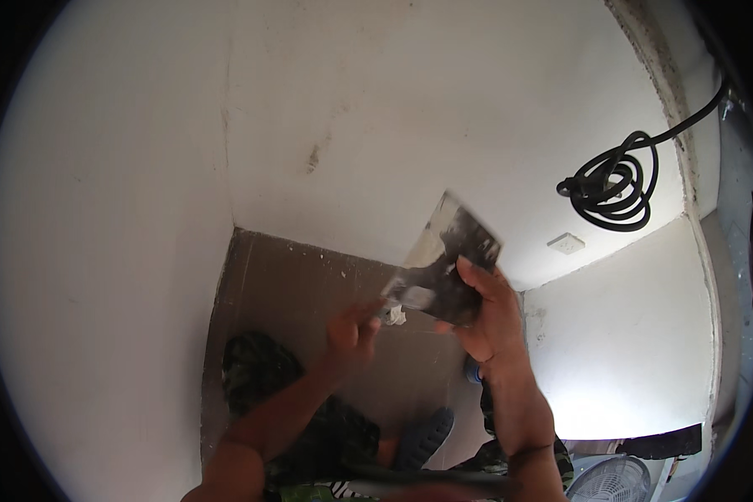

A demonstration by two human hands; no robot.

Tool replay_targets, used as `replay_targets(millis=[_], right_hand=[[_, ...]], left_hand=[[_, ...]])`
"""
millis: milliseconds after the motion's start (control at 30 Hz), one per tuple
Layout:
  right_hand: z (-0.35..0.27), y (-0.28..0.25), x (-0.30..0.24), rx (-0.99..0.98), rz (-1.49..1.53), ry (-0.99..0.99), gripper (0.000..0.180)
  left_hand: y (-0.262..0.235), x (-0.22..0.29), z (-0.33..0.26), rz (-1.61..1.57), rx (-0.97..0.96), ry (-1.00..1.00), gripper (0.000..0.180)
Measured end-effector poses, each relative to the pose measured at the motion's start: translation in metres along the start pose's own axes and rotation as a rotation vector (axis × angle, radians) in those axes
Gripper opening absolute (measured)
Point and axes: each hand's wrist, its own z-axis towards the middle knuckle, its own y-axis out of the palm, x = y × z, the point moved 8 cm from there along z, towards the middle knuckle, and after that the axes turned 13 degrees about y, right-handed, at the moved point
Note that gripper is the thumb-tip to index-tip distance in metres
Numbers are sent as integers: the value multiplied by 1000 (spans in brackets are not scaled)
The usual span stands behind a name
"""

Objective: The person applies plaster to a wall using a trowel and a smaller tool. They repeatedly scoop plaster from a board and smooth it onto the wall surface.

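Note:
My right hand [495,311] grips a flat rectangular plate [468,238], dark with pale smears and a cream-coloured patch along one side. Its thumb lies across the face, and the plate is tilted and slightly blurred. My left hand [356,332] is closed close to the plate's lower left corner. Whatever its fingers hold, if anything, is smeared by motion. Just beside those fingers shows a small white lump [395,315] below the plate's edge; whether it hangs there or lies on the floor, I cannot tell.
White walls [125,251] with stains and a crack surround a brown floor [309,276]. A coiled black cable [615,188] hangs at the upper right, above a white wall socket [566,243]. A dark blue shoe [424,439] shows below, and a fan [611,481] stands at the lower right.

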Motion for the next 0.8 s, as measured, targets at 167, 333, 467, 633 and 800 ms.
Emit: replay_targets(millis=[167,333,467,633,800], right_hand=[[-11,101,-67,269,-1596,-1358,33],[58,153,-81,404,-2107,-1826,54],[71,127,-92,494,-2312,-1899,53],[45,112,-75,650,-2256,-1746,45],[58,179,-73,630,-2188,-2009,39]], left_hand=[[-3,-66,-23,-259,316,-372,39],[-2,-87,-24,-292,276,-409,39],[-10,-89,-23,-261,249,-416,35],[-10,-98,-34,-286,280,-551,31],[7,-103,-28,-428,304,-587,27]])
